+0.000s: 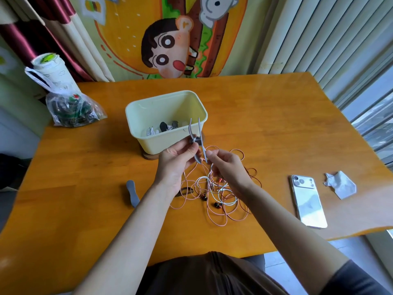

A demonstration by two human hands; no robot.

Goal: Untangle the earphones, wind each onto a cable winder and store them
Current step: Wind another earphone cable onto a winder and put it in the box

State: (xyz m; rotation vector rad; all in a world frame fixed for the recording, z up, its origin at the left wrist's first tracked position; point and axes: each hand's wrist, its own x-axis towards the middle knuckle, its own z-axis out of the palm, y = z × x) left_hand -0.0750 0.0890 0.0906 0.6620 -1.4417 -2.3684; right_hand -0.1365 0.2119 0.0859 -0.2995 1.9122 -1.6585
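Observation:
A tangle of pink and white earphone cables (214, 188) lies on the orange table (276, 128), with dark earbuds (218, 205) near its front. My left hand (176, 160) pinches a grey cable winder (196, 141) that is spread open above the tangle. My right hand (227, 167) pinches the winder's lower flap, with white cable under its fingers. A second grey winder (132, 193) lies closed on the table to the left. The cream box (165, 120) behind holds several wound earphones.
A white phone (308, 202) lies face down at the right, with a crumpled tissue (340, 185) beyond it. A clear plastic bag (72, 109) and a white cup (51, 67) stand at the far left. The table's front edge is at my body.

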